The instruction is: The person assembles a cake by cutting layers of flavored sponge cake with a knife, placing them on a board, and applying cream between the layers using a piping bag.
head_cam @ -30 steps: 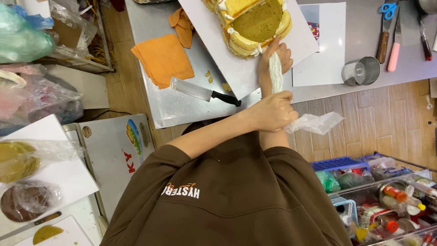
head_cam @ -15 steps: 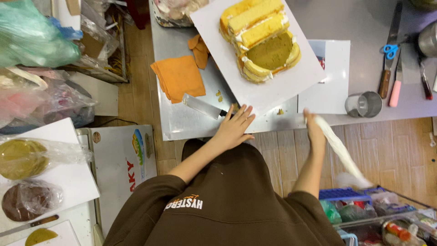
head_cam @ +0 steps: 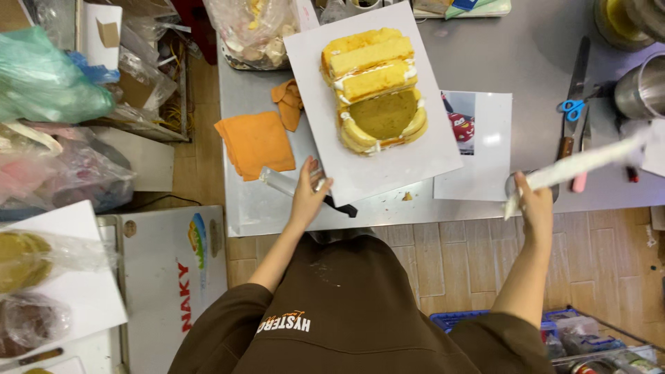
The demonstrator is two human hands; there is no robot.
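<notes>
head view: left hand (head_cam: pixel 309 196) grasped the knife (head_cam: pixel 291 185) at seven o'clock of the cake (head_cam: pixel 376 90); right hand (head_cam: pixel 537 208) clenched a piping bag (head_cam: pixel 575 166), creaming seemed due.

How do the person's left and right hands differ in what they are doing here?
The left hand rests over the knife at the white cake board's edge, while the right hand is out to the side, clear of the board. The right hand holds a white piping bag; the left holds no bag. Both reach from brown sleeves.
</notes>
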